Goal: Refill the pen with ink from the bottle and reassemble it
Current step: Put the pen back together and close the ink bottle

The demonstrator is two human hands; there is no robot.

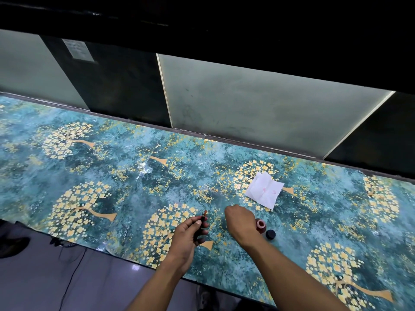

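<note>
My left hand (190, 232) grips a dark pen (201, 223), its gold nib pointing up and away from me. My right hand (240, 221) hovers over the table with its fingers curled downward; what is under them is hidden. Just right of that hand stands the open ink bottle (261, 226), dark red with a pink mouth. Its black cap (270, 234) lies on the table beside it.
A white tissue (265, 190) with faint pink stains lies beyond the bottle. The table (112, 176) has a teal cloth with yellow tree patterns. Frosted panels rise at its far edge. Cables and floor show below the near edge at left.
</note>
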